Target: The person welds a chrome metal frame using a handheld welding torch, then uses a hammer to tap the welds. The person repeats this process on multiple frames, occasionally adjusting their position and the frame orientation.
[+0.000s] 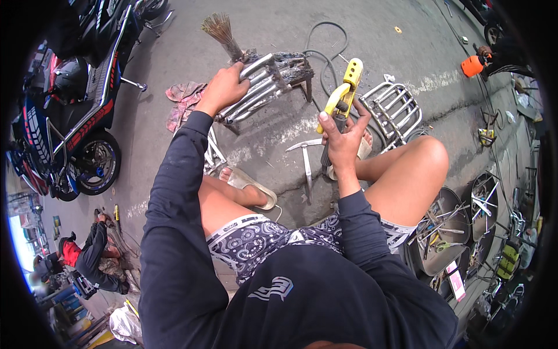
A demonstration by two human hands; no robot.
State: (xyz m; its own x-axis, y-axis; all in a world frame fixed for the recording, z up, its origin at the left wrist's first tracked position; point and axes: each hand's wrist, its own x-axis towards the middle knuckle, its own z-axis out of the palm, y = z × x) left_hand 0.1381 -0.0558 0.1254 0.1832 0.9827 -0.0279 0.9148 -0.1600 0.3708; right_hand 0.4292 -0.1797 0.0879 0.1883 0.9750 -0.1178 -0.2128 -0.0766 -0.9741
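Observation:
My left hand (225,88) is closed on the near-left end of a silver tubular metal rack (256,93), which rests on a low, crusted metal stand (293,63). Against that stand a worn brush (220,32) points its bristles up. My right hand (347,138) grips a yellow welding electrode holder (346,87) by its dark handle, jaws upward, to the right of the rack. Any electrode in its jaws is hard to make out. A chipping hammer (306,166) lies on the ground between my feet, below the right hand.
Another silver rack (395,110) lies right of my hand, near a dark cable (331,61). Trays of tools (442,238) stand by my right knee. A reddish rag (185,102) lies left of the stand. A motorcycle (70,122) and a crouching person (96,256) are at left.

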